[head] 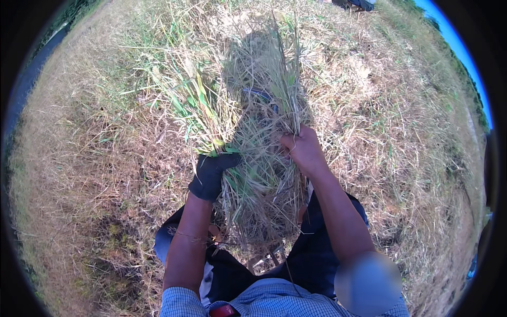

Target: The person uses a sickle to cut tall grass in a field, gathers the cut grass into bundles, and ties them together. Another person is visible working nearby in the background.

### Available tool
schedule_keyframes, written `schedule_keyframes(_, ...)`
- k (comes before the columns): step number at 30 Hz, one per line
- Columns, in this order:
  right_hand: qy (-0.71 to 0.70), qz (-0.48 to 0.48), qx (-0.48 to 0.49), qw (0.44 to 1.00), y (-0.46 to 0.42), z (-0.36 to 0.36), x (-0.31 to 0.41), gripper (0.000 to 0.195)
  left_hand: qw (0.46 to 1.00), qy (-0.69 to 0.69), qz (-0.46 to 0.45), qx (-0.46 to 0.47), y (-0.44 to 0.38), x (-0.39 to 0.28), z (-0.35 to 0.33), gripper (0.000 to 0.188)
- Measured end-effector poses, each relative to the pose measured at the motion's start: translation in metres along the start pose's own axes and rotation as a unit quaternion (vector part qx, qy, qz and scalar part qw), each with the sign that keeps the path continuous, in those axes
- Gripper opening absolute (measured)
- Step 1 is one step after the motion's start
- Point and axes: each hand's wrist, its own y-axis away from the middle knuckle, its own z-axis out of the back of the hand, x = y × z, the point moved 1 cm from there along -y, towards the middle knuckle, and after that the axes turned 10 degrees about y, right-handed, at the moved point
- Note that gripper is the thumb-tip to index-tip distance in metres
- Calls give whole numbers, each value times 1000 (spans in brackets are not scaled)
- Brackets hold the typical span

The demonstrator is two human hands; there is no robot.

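Observation:
My left hand (pixel 214 170), in a dark glove, is closed round a bundle of green and dry grass (pixel 208 115) whose tops fan out away from me. To its right, my bare right hand (pixel 304 150) grips a bundle of dry grass stalks (pixel 292 99), which stands out beyond the fist. Between and below the hands lies a heap of cut grass (pixel 261 198), partly in shadow. A thin dark-blue object (pixel 257 93) shows through the grass beyond the hands; I cannot tell what it is.
Dry grass (pixel 99 166) covers the ground on both sides. My knees in dark trousers (pixel 324 233) flank the heap. A dark item (pixel 361 4) stands at the far top right. A grey strip, perhaps a road (pixel 35 75), runs along the left edge.

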Motion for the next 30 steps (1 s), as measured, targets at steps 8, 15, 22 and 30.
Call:
schedule_keyframes(8,-229,-81,-213,946,-22,60,-9,7,982,57,-164,-74,-2,-10,30,23)
schedule_keyframes(15,-244,-80,-57,965,-8,36,2,25,988,16,-114,-100,-1,-7,31,22)
schedule_keyframes(22,-154,-75,148,974,17,-15,11,72,993,-14,-100,-65,-10,9,39,30)
schedule_keyframes(30,-79,45,187,978,22,-30,17,70,993,-28,-49,-100,-6,6,36,24)
